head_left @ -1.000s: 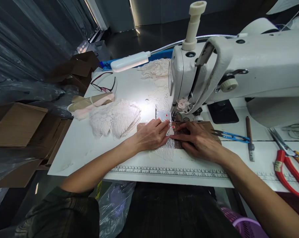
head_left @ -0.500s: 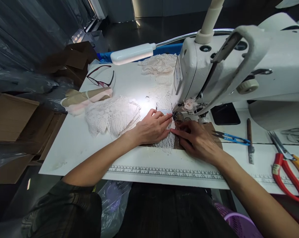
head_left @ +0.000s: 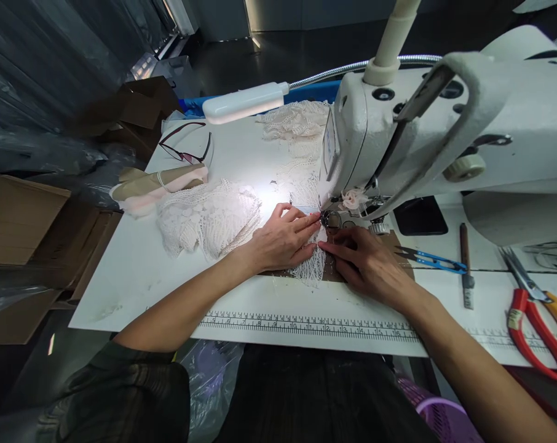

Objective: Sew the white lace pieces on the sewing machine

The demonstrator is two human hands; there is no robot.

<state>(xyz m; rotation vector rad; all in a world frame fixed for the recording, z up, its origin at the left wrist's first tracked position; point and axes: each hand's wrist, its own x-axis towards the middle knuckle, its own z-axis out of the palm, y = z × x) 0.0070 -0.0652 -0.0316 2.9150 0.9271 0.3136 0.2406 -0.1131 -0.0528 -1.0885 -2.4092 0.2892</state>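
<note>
A strip of white lace (head_left: 312, 269) runs beneath the needle area of a white sewing machine (head_left: 352, 132). My left hand (head_left: 285, 237) lies flat on the lace, fingers stretched toward the presser foot (head_left: 324, 218). From the other side, my right hand (head_left: 368, 255) rests on the machine bed, its index fingertip touching the lace's right edge. Its thumb is apart, and the other fingers are bent and partly hidden. More lace (head_left: 301, 120) lies bunched behind the needle. A folded lace pile (head_left: 209, 215) sits left of my left hand.
Blue thread snips (head_left: 433, 259), a brown-handled brush (head_left: 466, 264) and red-handled scissors (head_left: 532, 332) lie at the right. Glasses (head_left: 186, 147) and a tied fabric roll (head_left: 158, 184) are at the left. A lamp (head_left: 244, 101) hangs above. Cardboard boxes (head_left: 24, 215) stand beside the table.
The view has shifted slightly. Both hands keep nearly the same places on and beside the lace.
</note>
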